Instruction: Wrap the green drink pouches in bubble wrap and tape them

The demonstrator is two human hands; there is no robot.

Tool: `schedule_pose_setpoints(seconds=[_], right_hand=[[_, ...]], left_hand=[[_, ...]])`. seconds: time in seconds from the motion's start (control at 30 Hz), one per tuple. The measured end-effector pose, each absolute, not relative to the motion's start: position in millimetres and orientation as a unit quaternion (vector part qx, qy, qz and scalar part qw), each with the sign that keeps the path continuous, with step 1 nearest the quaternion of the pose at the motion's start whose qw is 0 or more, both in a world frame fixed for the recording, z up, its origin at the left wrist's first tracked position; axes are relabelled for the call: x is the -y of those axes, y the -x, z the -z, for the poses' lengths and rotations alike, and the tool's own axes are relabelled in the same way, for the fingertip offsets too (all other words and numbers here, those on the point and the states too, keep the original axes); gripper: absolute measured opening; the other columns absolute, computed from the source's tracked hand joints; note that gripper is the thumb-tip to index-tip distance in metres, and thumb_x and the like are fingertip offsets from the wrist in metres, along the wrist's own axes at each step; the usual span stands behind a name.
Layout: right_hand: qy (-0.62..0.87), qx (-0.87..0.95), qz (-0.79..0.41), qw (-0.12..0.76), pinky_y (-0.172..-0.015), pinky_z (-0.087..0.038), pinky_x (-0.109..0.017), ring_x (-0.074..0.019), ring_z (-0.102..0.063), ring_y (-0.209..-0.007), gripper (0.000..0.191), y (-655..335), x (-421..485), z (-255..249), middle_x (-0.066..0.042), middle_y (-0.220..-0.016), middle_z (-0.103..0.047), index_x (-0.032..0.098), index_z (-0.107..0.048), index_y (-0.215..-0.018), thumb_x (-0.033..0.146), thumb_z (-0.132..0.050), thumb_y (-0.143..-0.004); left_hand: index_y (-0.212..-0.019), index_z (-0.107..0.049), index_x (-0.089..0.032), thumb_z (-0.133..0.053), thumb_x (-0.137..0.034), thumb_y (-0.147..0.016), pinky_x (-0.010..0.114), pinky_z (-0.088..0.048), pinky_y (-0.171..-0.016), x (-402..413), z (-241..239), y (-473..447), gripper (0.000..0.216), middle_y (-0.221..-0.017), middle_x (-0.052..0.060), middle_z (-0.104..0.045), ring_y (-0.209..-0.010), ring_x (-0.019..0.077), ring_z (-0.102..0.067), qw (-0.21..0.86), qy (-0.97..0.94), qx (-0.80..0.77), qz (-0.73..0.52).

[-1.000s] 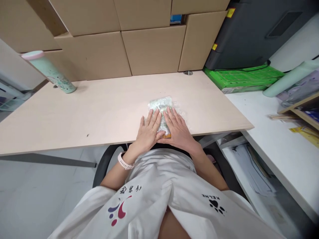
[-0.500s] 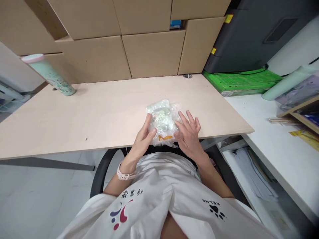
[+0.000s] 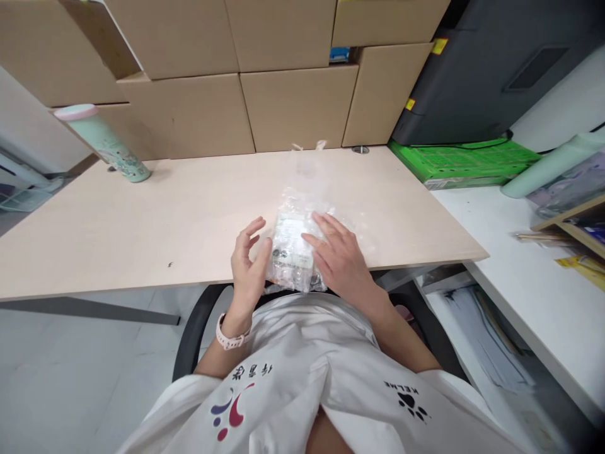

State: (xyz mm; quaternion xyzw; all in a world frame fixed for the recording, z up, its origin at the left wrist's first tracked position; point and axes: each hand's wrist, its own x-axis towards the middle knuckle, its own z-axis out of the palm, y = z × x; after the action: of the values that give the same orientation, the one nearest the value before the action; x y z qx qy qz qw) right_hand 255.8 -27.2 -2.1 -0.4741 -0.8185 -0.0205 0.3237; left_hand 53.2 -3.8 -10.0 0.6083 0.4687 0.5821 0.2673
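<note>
A clear plastic bag with a white packet and small items inside stands tilted at the near edge of the beige desk, its loose top reaching up toward the boxes. My left hand touches the bag's left side with its thumb, the fingers apart and curled. My right hand lies against the bag's right side, fingers stretched over the plastic. A pink watch is on my left wrist.
A mint-green bottle with a pink lid leans at the desk's far left. Cardboard boxes line the back. A green crate under a black case sits at the right, beside a white table with clutter.
My hands went from pressing the bag flat on the desk to lifting it and turning it over at the desk's near edge; its loose top now stands upward.
</note>
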Motion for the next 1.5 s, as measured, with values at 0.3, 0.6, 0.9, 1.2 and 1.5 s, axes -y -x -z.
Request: schedule_pose_setpoints(seconds=[0.3,0.6,0.9,1.2,1.5], right_hand=[[0.59,0.66,0.108,0.452,-0.104,-0.045,-0.057,-0.029,-0.057,-0.122,0.043,-305,23,31,-0.013,-0.138,-0.06,0.024,-0.069,-0.117,0.008,-0.038,-0.092],[0.597,0.645,0.113,0.464,-0.101,-0.047,-0.054,-0.0286,-0.059,-0.121,0.035,-319,18,45,-0.015,-0.131,-0.064,0.021,-0.071,-0.112,0.013,-0.042,-0.093],[0.666,0.561,0.205,0.448,-0.102,-0.04,-0.067,-0.0369,-0.051,-0.127,0.046,-365,10,43,-0.017,-0.137,-0.06,0.02,-0.071,-0.116,0.005,-0.042,-0.084],[0.533,0.745,0.044,0.398,-0.106,-0.048,-0.053,-0.0297,-0.055,-0.124,0.033,-277,15,22,-0.014,-0.129,-0.066,0.019,-0.069,-0.118,0.02,-0.044,-0.097],[0.45,0.82,-0.1,0.338,-0.112,-0.045,-0.058,-0.0317,-0.041,-0.143,0.036,-222,5,37,-0.016,-0.14,-0.058,0.017,-0.068,-0.115,0.019,-0.036,-0.098]], left_hand=[[-0.136,-0.055,-0.028,-0.08,-0.039,-0.08,0.066,-0.016,-0.123,13,18,-87,0.062,-0.162,0.013,-0.036,-0.155,0.0371,-0.023,0.099,-0.931,-0.296,-0.191],[-0.101,-0.061,-0.021,-0.053,-0.027,-0.099,0.044,-0.049,-0.107,13,20,-70,0.01,-0.119,0.009,-0.07,-0.117,0.0213,-0.065,0.177,-0.766,-0.38,-0.488],[-0.112,-0.054,-0.023,-0.063,-0.027,-0.09,0.044,-0.046,-0.107,8,32,-31,0.024,-0.129,0.01,-0.061,-0.127,0.0229,-0.058,0.103,-0.548,-0.517,-0.649],[-0.15,-0.034,-0.021,-0.076,-0.043,-0.081,0.058,-0.024,-0.122,5,18,-53,0.084,-0.162,0.019,-0.03,-0.153,0.0369,-0.023,-0.013,-0.771,-0.435,-0.465],[-0.144,-0.045,-0.026,-0.055,-0.031,-0.095,0.05,-0.039,-0.117,9,18,-2,0.051,-0.148,0.011,-0.05,-0.141,0.0274,-0.046,0.041,-0.569,-0.525,-0.632]])
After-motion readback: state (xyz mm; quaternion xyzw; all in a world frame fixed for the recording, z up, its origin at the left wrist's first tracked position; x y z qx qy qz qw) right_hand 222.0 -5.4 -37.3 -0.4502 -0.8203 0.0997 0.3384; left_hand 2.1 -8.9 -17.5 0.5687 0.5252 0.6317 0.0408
